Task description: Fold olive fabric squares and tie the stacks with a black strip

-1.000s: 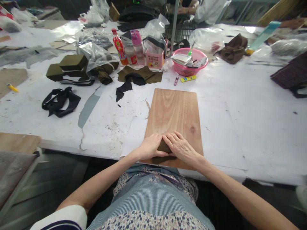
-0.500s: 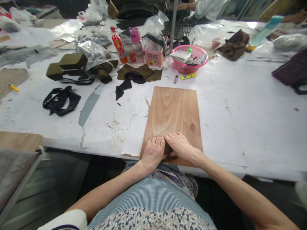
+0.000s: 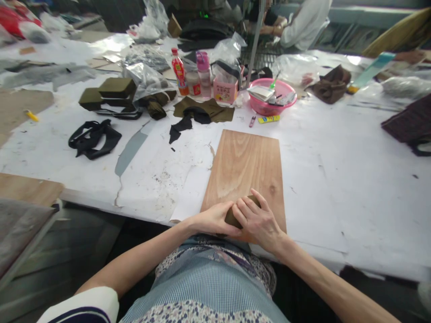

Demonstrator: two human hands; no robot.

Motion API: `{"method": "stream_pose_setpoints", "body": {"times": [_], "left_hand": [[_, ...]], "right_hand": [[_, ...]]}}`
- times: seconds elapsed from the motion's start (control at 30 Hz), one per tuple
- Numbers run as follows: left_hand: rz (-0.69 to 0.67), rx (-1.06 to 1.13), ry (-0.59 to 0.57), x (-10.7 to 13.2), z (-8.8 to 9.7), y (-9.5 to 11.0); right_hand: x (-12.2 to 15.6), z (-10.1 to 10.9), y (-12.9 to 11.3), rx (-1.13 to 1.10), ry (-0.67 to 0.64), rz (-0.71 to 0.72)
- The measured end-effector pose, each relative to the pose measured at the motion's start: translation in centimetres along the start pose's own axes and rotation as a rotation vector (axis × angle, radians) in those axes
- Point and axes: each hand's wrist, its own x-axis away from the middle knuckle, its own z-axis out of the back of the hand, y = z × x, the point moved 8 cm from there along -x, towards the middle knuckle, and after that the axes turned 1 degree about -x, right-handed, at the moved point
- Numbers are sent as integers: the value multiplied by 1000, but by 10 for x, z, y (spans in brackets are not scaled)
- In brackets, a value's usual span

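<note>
Both hands grip a small olive-brown piece (image 3: 232, 219) at the near end of a wooden board (image 3: 249, 166). It looks like folded fabric or a covered block; the hands hide most of it. My left hand (image 3: 215, 219) clasps its left side, thumb toward me and fingers behind. My right hand (image 3: 254, 217) lies over its right side, fingers curled on top and the index finger raised a little. Farther left on the table, olive box-like pieces (image 3: 116, 88) are stacked, with a loop of black strap (image 3: 94, 139) in front of them.
Behind the board stand a pink basin (image 3: 289, 106) with small items, a yellow tube (image 3: 268, 119), a red-capped bottle (image 3: 178, 72) and a pink box (image 3: 225, 91). Olive and black fabric scraps (image 3: 202, 110) lie left of them. A person's sleeve (image 3: 299, 27) shows across the table.
My right hand has shifted over the top of the olive piece, and my left hand has turned to clasp its side. More of the piece shows. The camera view has shifted slightly.
</note>
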Motion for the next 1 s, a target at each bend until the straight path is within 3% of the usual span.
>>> {"method": "stream_pose_setpoints", "body": {"times": [0.17, 0.3, 0.5, 0.63, 0.7, 0.83, 0.9, 1.0], "left_hand": [[23, 497, -154, -8, -7, -12], [27, 702, -44, -13, 4, -27], [-18, 969, 75, 1, 38, -38], [-156, 1093, 208, 22, 82, -51], [-210, 1110, 289, 31, 107, -62], [-296, 1129, 415, 42, 145, -84], [-340, 1155, 468, 45, 156, -95], [-389, 1226, 508, 45, 162, -110]], "right_hand": [[-15, 19, 0, 149, 114, 202], [-35, 15, -2, 183, 96, 353], [-106, 23, 13, 21, -62, 373], [-175, 24, 54, -2, -83, 219], [-210, 2, 83, -9, -125, 91], [-274, -82, 125, -64, -320, -56], [-306, -119, 135, -63, -355, -78], [-356, -157, 139, -44, -348, -81]]}}
